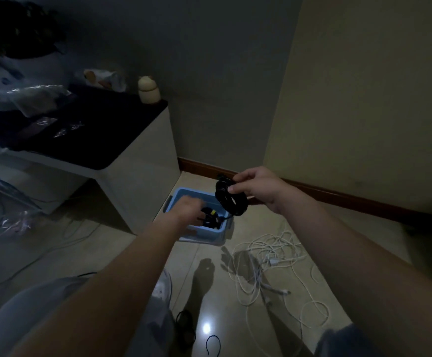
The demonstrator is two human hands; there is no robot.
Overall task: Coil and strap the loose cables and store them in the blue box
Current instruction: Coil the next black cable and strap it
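A blue box point(204, 237) stands on the tiled floor by the wall corner, with dark coiled cables point(211, 219) inside. My left hand point(186, 206) reaches down into the box, blurred, so its fingers are hard to read. My right hand point(254, 185) is raised above the box's right side and pinches a coiled black cable point(229, 199) that hangs from its fingers. A tangle of loose white cables point(269, 256) lies on the floor right of the box. A loose black cable point(213, 345) lies near the bottom edge.
A white cabinet with a dark top point(122, 161) stands left of the box, holding plastic bags and a small cream jar point(148, 90). More cables and plastic wrapping point(16, 222) lie on the floor at the left. My knees fill the lower corners.
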